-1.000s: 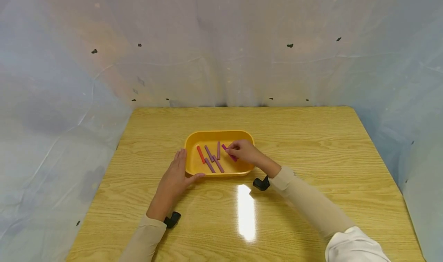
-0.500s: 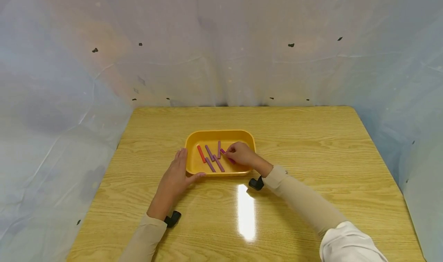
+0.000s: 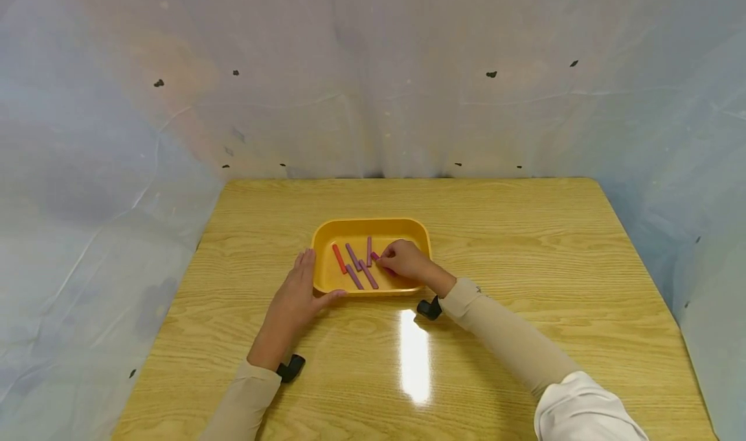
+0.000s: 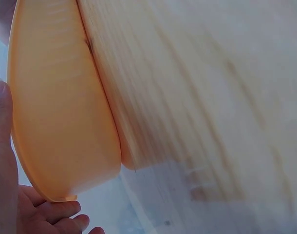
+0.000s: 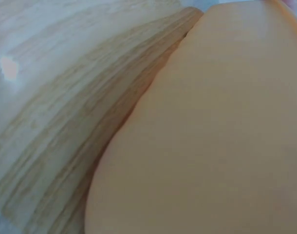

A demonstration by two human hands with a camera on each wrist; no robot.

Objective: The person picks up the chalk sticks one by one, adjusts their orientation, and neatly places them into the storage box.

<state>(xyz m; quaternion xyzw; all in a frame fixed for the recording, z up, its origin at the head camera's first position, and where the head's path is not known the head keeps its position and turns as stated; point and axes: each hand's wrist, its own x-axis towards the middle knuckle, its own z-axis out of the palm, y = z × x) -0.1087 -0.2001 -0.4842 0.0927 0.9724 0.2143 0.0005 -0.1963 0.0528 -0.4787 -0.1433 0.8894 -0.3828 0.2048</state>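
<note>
A yellow tray (image 3: 408,223) with low walls stands on the wooden table. In the head view my right hand (image 3: 406,260) is inside its right part, thumb and fingertips pinching a magenta stick (image 3: 375,257) that the hand mostly covers. To the left of it lie a red stick (image 3: 340,259) and several purple sticks (image 3: 368,274); whether they are crayons or clay I cannot tell. My left hand (image 3: 296,295) touches the tray's left end with extended fingers, its thumb along the near rim. The right wrist view shows only the tray's outer wall (image 5: 202,136) and table.
Wood-grain table (image 3: 513,234) surrounds the tray on every side. A pale plastic sheet (image 3: 373,72) hangs behind the table and at both sides. Black wrist mounts (image 3: 429,309) sit by each sleeve. A bright reflection lies on the near tabletop.
My right hand has shifted slightly left and toward me, and the magenta stick with it, now closer to the purple sticks. My left hand stays at the tray's left end.
</note>
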